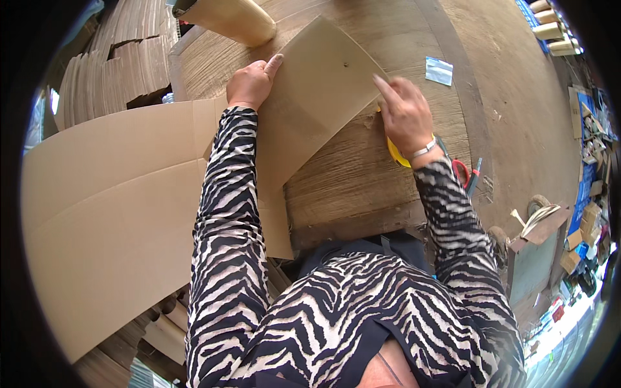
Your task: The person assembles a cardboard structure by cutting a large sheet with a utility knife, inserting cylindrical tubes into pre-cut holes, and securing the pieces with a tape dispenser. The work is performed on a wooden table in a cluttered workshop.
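A tan cardboard sheet point(317, 97) with a small dark hole lies tilted across the wooden table in front of me. My left hand point(251, 84) grips its left edge, thumb on top. At the right corner, my slightly blurred right hand point(406, 116) has its thumb over the edge and its fingers curled in. A larger creased cardboard piece point(116, 187) spreads out under and beyond my left forearm. Partly hidden by my right wrist is a yellow, curved object point(396, 154). Red-handled scissors point(460, 172) lie beside that wrist, next to a blue-and-dark slim tool point(475, 178).
A brown cardboard tube point(236, 22) rests at the table's far left. Stacked cardboard point(123, 71) stands beyond it. A small blue-and-white packet point(439, 71) lies on the wooden tabletop point(349, 178). To the right stands a cabinet-like box point(533, 258) with cord on top.
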Action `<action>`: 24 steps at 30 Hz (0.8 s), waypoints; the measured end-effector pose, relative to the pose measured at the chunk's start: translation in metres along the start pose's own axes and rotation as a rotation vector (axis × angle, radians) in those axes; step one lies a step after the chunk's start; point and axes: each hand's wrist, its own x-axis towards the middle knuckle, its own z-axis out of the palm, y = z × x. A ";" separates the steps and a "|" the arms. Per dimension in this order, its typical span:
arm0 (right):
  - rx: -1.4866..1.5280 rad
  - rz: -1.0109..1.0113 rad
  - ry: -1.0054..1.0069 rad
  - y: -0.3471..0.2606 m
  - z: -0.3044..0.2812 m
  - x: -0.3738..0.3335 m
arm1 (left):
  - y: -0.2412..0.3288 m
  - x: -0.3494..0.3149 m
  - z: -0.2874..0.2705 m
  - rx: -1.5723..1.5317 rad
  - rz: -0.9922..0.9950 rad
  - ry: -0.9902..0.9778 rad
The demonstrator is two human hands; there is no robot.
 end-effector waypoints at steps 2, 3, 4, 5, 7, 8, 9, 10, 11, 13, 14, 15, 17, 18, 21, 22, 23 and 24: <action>-0.002 -0.076 0.008 0.001 0.018 0.024 | 0.005 -0.003 -0.002 -0.007 0.003 -0.003; -0.005 -0.117 0.010 0.002 0.024 0.032 | 0.005 -0.002 -0.003 -0.002 0.014 0.009; -0.041 -0.126 -0.003 0.002 0.028 0.036 | 0.005 -0.001 -0.003 0.003 0.027 0.022; -0.069 -0.143 -0.025 0.002 0.033 0.038 | 0.002 -0.003 -0.002 0.007 0.025 0.031; -0.093 -0.160 -0.041 0.001 0.040 0.042 | 0.000 -0.002 -0.003 0.030 0.008 0.028; -0.093 -0.160 -0.037 0.002 0.042 0.044 | 0.000 -0.001 -0.002 0.037 0.005 0.025; -0.095 -0.158 -0.033 0.003 0.044 0.045 | -0.001 -0.002 -0.002 0.030 0.008 0.022; -0.079 -0.155 -0.033 0.003 0.047 0.045 | -0.002 -0.002 -0.001 0.023 0.012 0.019; -0.065 -0.153 -0.035 0.004 0.048 0.045 | -0.003 -0.002 -0.002 0.016 0.014 0.020; -0.038 -0.146 -0.040 0.005 0.047 0.047 | -0.002 0.000 -0.004 0.021 -0.005 -0.007; -0.023 -0.144 -0.032 0.006 0.047 0.048 | -0.001 0.001 -0.004 0.024 -0.012 -0.020; -0.009 -0.141 -0.024 0.007 0.047 0.049 | -0.002 0.001 -0.004 0.019 -0.012 -0.010; 0.030 -0.124 -0.017 0.006 0.048 0.052 | -0.003 0.001 -0.002 0.010 -0.010 0.010; 0.055 -0.109 -0.017 0.005 0.048 0.053 | -0.004 0.001 -0.001 0.001 -0.004 0.030; 0.089 -0.068 0.009 0.001 0.047 0.056 | -0.002 0.000 -0.002 -0.012 -0.001 0.039; 0.094 -0.055 0.023 0.000 0.047 0.056 | -0.001 0.000 -0.004 -0.004 -0.012 0.009; 0.096 -0.051 0.046 0.000 0.049 0.057 | 0.001 0.000 -0.007 0.005 -0.021 -0.018; 0.098 -0.046 0.069 0.000 0.051 0.057 | 0.002 -0.001 -0.007 0.011 -0.014 -0.014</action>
